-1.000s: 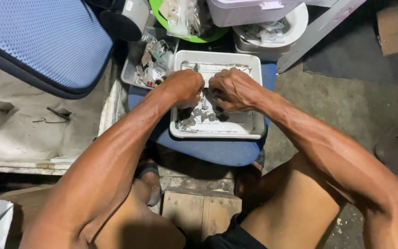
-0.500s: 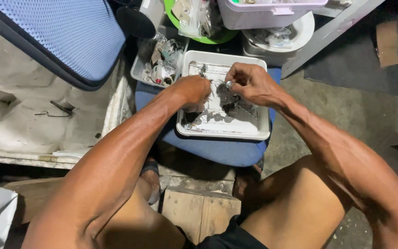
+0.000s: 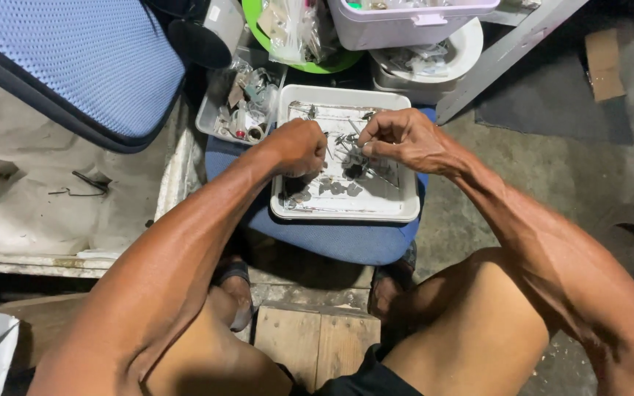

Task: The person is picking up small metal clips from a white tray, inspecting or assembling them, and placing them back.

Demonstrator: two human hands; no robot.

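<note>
my right hand pinches a thin metal wire piece over the shallow white rectangular tray's middle; left hand fisted just beside, its hold hidden.

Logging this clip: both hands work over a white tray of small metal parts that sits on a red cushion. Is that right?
Not quite. The head view shows the white tray on a blue cushion, not a red one. Both the left hand and right hand are over its small metal parts.
</note>
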